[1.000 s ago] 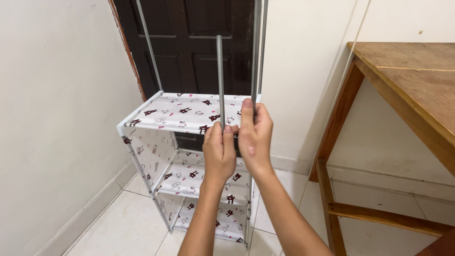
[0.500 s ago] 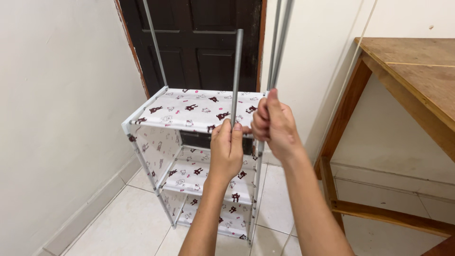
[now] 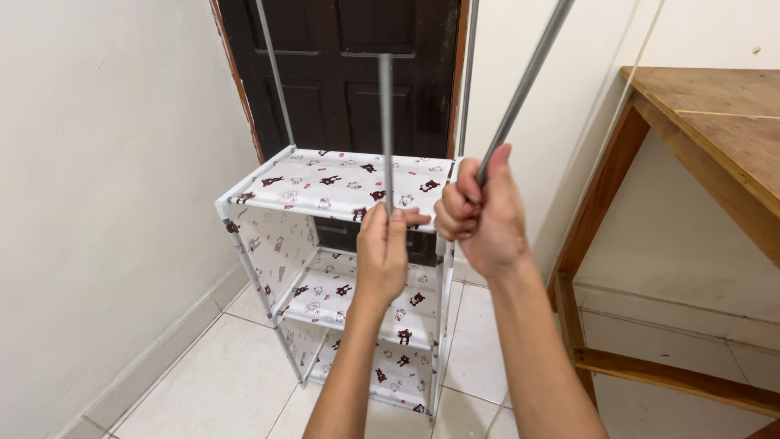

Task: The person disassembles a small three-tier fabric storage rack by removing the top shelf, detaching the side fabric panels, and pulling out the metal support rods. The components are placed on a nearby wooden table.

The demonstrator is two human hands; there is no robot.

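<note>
Gripping 2 metal rods (image 3: 386, 130): left hands upright, right tilted rightward.

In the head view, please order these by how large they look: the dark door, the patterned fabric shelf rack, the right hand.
1. Patterned fabric shelf rack and dark door: alike, and the door is cropped, so unranked.
2. Right hand, smallest, though nearest the camera.
</note>
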